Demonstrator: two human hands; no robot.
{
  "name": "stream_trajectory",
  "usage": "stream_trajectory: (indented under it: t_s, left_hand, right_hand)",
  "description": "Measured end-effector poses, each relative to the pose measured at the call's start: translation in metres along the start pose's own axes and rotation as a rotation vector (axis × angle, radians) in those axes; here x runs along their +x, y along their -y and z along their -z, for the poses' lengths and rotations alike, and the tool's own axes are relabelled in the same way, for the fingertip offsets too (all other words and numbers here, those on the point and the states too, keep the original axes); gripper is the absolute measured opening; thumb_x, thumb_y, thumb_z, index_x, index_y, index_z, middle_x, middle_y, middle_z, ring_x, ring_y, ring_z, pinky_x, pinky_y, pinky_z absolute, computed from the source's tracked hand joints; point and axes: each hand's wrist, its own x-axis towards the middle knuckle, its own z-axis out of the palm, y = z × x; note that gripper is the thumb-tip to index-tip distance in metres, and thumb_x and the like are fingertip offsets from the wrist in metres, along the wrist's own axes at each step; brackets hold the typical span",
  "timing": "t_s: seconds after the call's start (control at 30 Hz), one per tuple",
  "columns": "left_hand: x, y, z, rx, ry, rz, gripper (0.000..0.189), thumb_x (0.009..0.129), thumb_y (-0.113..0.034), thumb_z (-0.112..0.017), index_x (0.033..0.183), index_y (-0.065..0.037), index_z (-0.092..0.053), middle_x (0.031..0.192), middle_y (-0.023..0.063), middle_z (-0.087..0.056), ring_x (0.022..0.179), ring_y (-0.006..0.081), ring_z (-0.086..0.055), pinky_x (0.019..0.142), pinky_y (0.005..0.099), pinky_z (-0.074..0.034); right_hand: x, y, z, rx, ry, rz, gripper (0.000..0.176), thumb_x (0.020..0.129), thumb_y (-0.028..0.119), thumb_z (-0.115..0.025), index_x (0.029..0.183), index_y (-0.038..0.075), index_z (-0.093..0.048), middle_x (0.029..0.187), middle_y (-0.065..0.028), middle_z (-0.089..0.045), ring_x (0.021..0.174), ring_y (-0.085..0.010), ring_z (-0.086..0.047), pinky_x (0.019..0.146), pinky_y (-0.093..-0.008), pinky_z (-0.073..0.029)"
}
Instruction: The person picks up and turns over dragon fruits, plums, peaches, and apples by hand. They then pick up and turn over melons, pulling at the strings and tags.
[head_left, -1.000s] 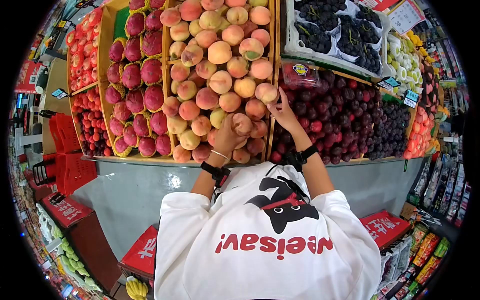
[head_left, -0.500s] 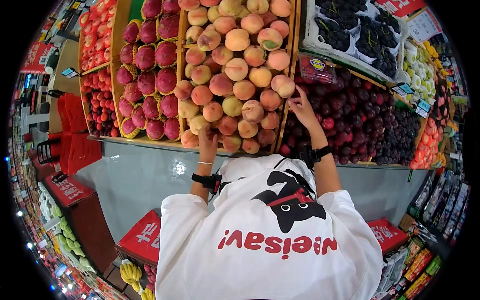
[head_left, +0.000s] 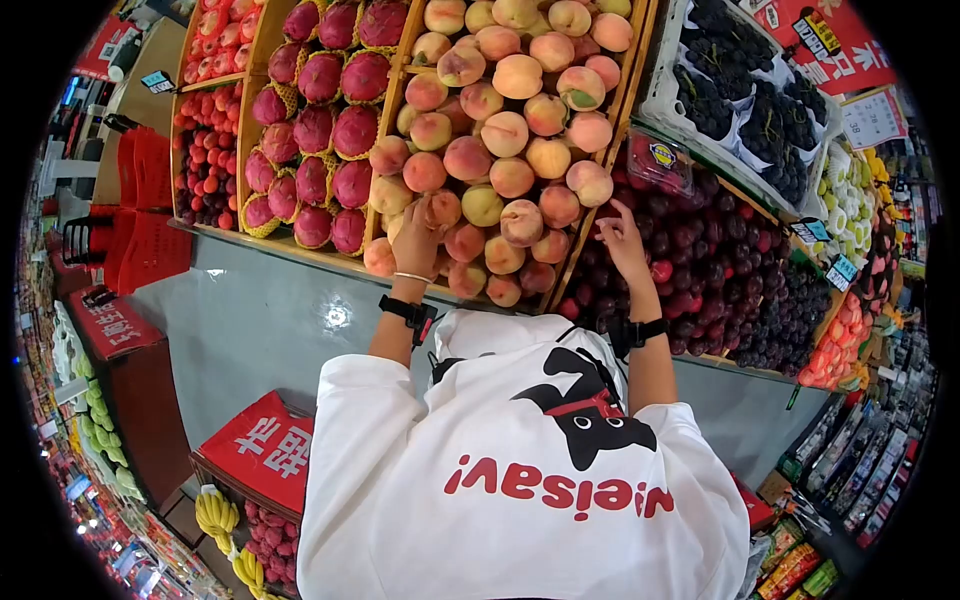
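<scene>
My left hand (head_left: 414, 242) is over the lower left of the peach bin, its fingers bent round a peach mostly hidden beneath the palm. Another peach (head_left: 443, 210) lies right against those fingers. My right hand (head_left: 622, 242) hovers above the dark red plums (head_left: 700, 235), just right of the wooden divider (head_left: 590, 235). Its fingers are apart and hold nothing. The nearest fruit on the divider's other side is a peach (head_left: 589, 183). Both wrists wear black straps.
Dragon fruits (head_left: 313, 130) in yellow nets fill the bin to the left. A clear plastic box (head_left: 660, 163) rests on the plums, below a crate of black grapes (head_left: 715, 90). Red baskets (head_left: 150, 250) stand at far left. Behind is a red-topped stand (head_left: 262, 452).
My left hand has moved forward over the peaches. My right hand has shifted slightly and stays apart from the fruit. The whole view has turned and moved a little.
</scene>
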Motion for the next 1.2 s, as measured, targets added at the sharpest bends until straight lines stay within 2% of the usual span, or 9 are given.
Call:
stream_trajectory:
  t_s: [0.17,0.23,0.27,0.4,0.5,0.73,0.93,1.03,1.2]
  left_hand:
    - [-0.013,0.016,-0.011,0.074,-0.100,-0.021,0.050,0.081,-0.014,-0.067,0.127,-0.006,-0.048,0.117,0.0135,-0.055,0.103,0.0351,-0.056,0.079,0.0396,-0.050]
    - [-0.019,0.020,-0.017,0.016,-0.132,0.027,0.046,0.083,-0.013,-0.065,0.126,-0.006,-0.048,0.116,0.0149,-0.055,0.102,0.0358,-0.057,0.080,0.0395,-0.049]
    - [-0.021,0.022,-0.019,-0.012,-0.149,0.052,0.045,0.084,-0.012,-0.063,0.126,-0.006,-0.048,0.115,0.0156,-0.056,0.101,0.0362,-0.057,0.080,0.0394,-0.049]
    - [-0.023,0.032,-0.018,-0.019,-0.152,-0.015,0.042,0.086,-0.012,-0.058,0.127,-0.009,-0.047,0.114,0.0139,-0.058,0.097,0.0359,-0.059,0.072,0.0416,-0.051]
    - [-0.020,0.038,-0.016,-0.016,-0.154,-0.028,0.041,0.085,-0.008,-0.057,0.125,-0.008,-0.049,0.113,0.0143,-0.058,0.096,0.0361,-0.059,0.073,0.0411,-0.051]
    - [-0.018,0.040,-0.021,-0.062,-0.185,-0.010,0.047,0.079,0.001,-0.058,0.125,-0.006,-0.050,0.111,0.0162,-0.058,0.099,0.0354,-0.057,0.080,0.0382,-0.049]
    - [-0.020,0.034,-0.020,-0.039,-0.175,0.009,0.045,0.081,-0.003,-0.058,0.125,-0.006,-0.050,0.111,0.0175,-0.058,0.100,0.0373,-0.056,0.080,0.0398,-0.048]
    - [-0.021,0.036,-0.021,-0.020,-0.184,-0.013,0.045,0.081,-0.004,-0.058,0.126,-0.006,-0.050,0.112,0.0181,-0.057,0.102,0.0380,-0.056,0.081,0.0406,-0.048]
    - [-0.021,0.036,-0.023,0.030,-0.246,-0.089,0.049,0.078,-0.001,-0.055,0.126,-0.007,-0.050,0.110,0.0148,-0.058,0.095,0.0353,-0.058,0.074,0.0394,-0.051]
  right_hand:
    - [-0.016,0.051,-0.039,-0.444,-0.070,0.238,0.028,0.079,0.017,-0.070,0.100,0.003,-0.059,0.088,-0.0134,-0.064,0.079,-0.0259,-0.064,0.070,-0.0343,-0.050]
    - [-0.019,0.070,-0.068,-0.411,0.154,0.370,0.041,0.071,0.022,-0.075,0.107,0.006,-0.060,0.093,-0.0142,-0.064,0.089,-0.0313,-0.061,0.077,-0.0391,-0.048]
    - [-0.019,0.081,-0.081,-0.563,0.139,0.656,0.050,0.069,0.024,-0.075,0.114,0.009,-0.058,0.096,-0.0113,-0.063,0.093,-0.0306,-0.060,0.080,-0.0408,-0.047]
    - [0.000,0.058,-0.106,-0.831,0.170,0.538,0.063,0.068,0.030,-0.075,0.123,0.013,-0.050,0.108,-0.0081,-0.060,0.103,-0.0289,-0.056,0.084,-0.0447,-0.042]
    - [0.000,0.054,-0.100,-0.717,0.204,0.529,0.062,0.071,0.031,-0.075,0.124,0.011,-0.050,0.112,-0.0086,-0.059,0.106,-0.0245,-0.056,0.086,-0.0400,-0.043]
    - [-0.017,0.095,-0.067,0.285,0.595,0.090,0.083,0.074,0.047,-0.072,0.138,0.005,-0.040,0.130,-0.0071,-0.047,0.123,-0.0178,-0.044,0.101,-0.0333,-0.038]
    - [-0.017,0.050,-0.058,0.772,0.579,-0.140,0.068,0.088,0.058,-0.053,0.131,0.007,-0.047,0.121,-0.0047,-0.055,0.109,-0.0161,-0.053,0.087,-0.0291,-0.044]
    - [-0.014,0.041,-0.055,0.732,0.570,-0.337,0.070,0.090,0.066,-0.038,0.127,0.008,-0.049,0.113,-0.0061,-0.061,0.096,-0.0188,-0.060,0.082,-0.0307,-0.047]
    - [-0.016,0.046,-0.061,0.795,0.637,-0.313,0.076,0.089,0.071,-0.027,0.126,0.008,-0.050,0.107,-0.0089,-0.064,0.083,-0.0201,-0.064,0.075,-0.0316,-0.051]
